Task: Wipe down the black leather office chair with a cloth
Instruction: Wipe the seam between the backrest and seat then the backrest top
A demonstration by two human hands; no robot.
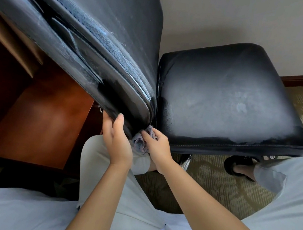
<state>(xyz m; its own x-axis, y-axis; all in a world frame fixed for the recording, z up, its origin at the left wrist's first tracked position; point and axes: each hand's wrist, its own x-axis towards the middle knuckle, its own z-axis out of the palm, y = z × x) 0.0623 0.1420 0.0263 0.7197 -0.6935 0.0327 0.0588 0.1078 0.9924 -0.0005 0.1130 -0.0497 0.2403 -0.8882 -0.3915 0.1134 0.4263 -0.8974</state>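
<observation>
Black leather office chair (pixel 227 98): dusty, grey-filmed seat, glossy backrest edge. Left hand (pixel 117 143) grips backrest's lower corner; right hand (pixel 158 147) pinches bunched grey cloth (pixel 141 143) there.

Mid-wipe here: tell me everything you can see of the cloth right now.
The cloth is small, grey and looks like terry, bunched into a crumpled wad. It sits at the lower corner of the chair backrest, pressed into the gap between backrest and seat cushion. The right hand pinches it from the right side; the left hand, gripping the backrest edge, hides part of it. Its full shape cannot be seen.
</observation>
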